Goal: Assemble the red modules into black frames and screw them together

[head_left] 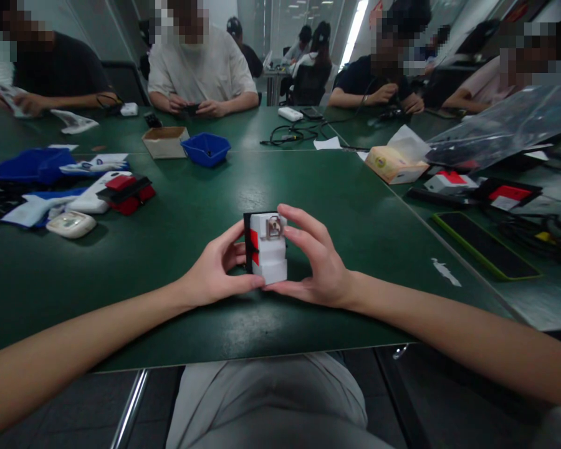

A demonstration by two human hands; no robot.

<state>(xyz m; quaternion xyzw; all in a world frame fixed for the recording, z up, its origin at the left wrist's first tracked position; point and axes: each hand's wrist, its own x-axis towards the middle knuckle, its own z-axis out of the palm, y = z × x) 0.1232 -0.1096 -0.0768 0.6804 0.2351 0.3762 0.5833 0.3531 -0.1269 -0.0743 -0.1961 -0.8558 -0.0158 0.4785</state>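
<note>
"At the near side of the green tabletop, between two bare forearms, what are we looking at?"

"A white block, upright before the seated person, a metal socket set high on its face, with a red panel and a black plate along its left side."

"And the hands?"

"Both are on it. The left grip closes from the plate side, fingers behind, thumb at the lower corner. The right grip pinches the block from the other side, fingertips by the socket, thumb at the base."

"Is it off the surface?"

"From here I cannot tell whether the base touches."

"What lies to the left?"

"A white oval object just beside a red-and-black piece; farther back, a cardboard box and a blue tray side by side."

"And to the right?"

"A dark slab with a green edge, a tissue box beyond it, and a clear plastic sheet spread at the far right."

"Who is opposite?"

"A co-worker in a pale shirt, both hands on a small dark object."
</note>
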